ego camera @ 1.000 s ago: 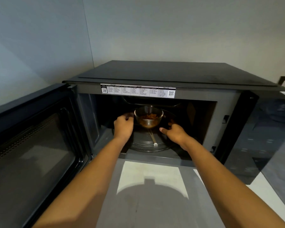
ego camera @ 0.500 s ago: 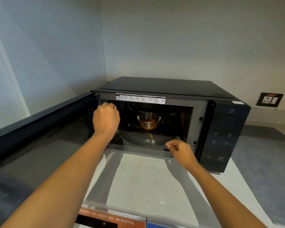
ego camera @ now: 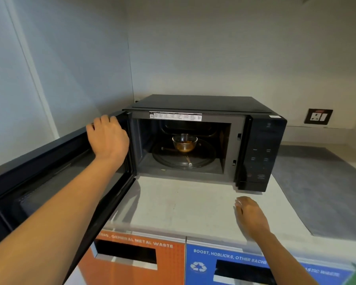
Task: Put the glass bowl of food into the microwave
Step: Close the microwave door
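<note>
We see the black microwave (ego camera: 203,140) on the white counter (ego camera: 183,204), its door (ego camera: 56,177) swung wide to its left. Our left hand (ego camera: 107,138) curls over the door's top edge. Our right hand (ego camera: 251,217) hovers loose and empty before the microwave. Inside sits the glass bowl (ego camera: 184,142) of brown food, on the turntable (ego camera: 183,159).
</note>
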`<state>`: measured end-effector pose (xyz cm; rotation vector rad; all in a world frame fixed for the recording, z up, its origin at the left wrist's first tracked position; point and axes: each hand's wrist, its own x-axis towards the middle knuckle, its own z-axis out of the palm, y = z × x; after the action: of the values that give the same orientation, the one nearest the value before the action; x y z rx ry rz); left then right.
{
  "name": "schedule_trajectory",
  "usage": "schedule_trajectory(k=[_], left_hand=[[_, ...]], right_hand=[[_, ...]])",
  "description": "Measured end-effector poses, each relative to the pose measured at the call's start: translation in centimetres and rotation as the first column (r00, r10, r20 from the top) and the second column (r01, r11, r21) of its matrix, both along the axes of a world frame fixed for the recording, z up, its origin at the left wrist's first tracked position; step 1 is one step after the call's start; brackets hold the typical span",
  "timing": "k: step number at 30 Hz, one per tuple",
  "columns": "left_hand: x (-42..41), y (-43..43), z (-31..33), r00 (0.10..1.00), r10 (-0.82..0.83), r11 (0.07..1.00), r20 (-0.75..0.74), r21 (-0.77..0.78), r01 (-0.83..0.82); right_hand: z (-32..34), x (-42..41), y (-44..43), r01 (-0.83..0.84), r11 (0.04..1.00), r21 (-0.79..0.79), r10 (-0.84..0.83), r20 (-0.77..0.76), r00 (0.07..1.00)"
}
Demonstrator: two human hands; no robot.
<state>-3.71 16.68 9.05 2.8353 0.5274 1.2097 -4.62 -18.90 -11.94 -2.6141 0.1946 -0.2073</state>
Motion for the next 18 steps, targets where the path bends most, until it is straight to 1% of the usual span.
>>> schedule_trajectory(k=[3, 6, 9, 12, 15, 18], left_hand=[[-0.5, 0.0, 0.4, 0.998, 0.042, 0.999, -0.038, -0.004, -0.042], [-0.8, 0.3, 0.7, 0.988, 0.108, 0.994, -0.106, 0.007, -0.108], [-1.3, 0.9, 1.3, 0.963, 0.195, 0.98, -0.186, 0.009, -0.197], [-1.9, 1.6, 1.9, 0.931, 0.261, 0.964, -0.256, 0.011, -0.267], [-2.7, 2.0, 2.2, 0.91, 0.29, 0.952, -0.295, -0.005, -0.305], [-3.5, 1.8, 2.6, 0.905, 0.28, 0.956, -0.32, 0.007, -0.293]], right_hand=[[-0.8, -0.5, -0.2, 0.013, 0.999, -0.05, -0.014, -0.026, 1.0], [-1.6, -0.8, -0.3, 0.013, 1.0, -0.003, -0.013, -0.066, 0.998], [-1.9, -0.8, -0.5, 0.007, 0.999, 0.038, -0.005, -0.051, 0.999], [-2.1, -0.7, -0.6, 0.002, 0.999, 0.034, -0.001, -0.034, 0.999], [-2.3, -0.6, -0.6, -0.006, 0.999, 0.04, 0.007, -0.03, 1.0], [-2.4, -0.4, -0.7, -0.003, 1.0, 0.013, 0.003, -0.041, 0.999]])
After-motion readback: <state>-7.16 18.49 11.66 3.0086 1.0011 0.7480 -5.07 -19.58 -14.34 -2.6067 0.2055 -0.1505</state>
